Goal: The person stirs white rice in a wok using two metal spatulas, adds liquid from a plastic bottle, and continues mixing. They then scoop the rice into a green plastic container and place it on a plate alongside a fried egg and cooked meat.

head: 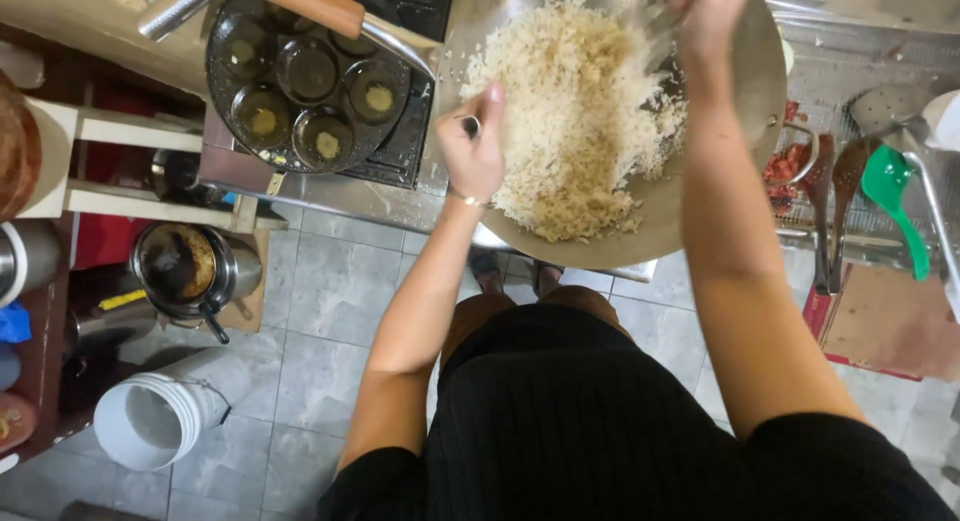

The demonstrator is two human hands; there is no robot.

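A big steel wok [742, 121] full of pale fried rice [575, 111] sits on the stove in front of me. My left hand [474, 146] is closed around the wok's handle at its left rim. My right hand [705, 11] is at the top of the frame above the rice, fingers closed on a utensil that is blurred and mostly hidden.
A black dimpled pan [305, 76] with a wooden-handled tool [300, 3] across it sits left of the wok. Ladles and a green spoon [890, 196] lie on the right counter. On the tiled floor stand a dark pot [185, 266] and stacked white buckets [155, 421].
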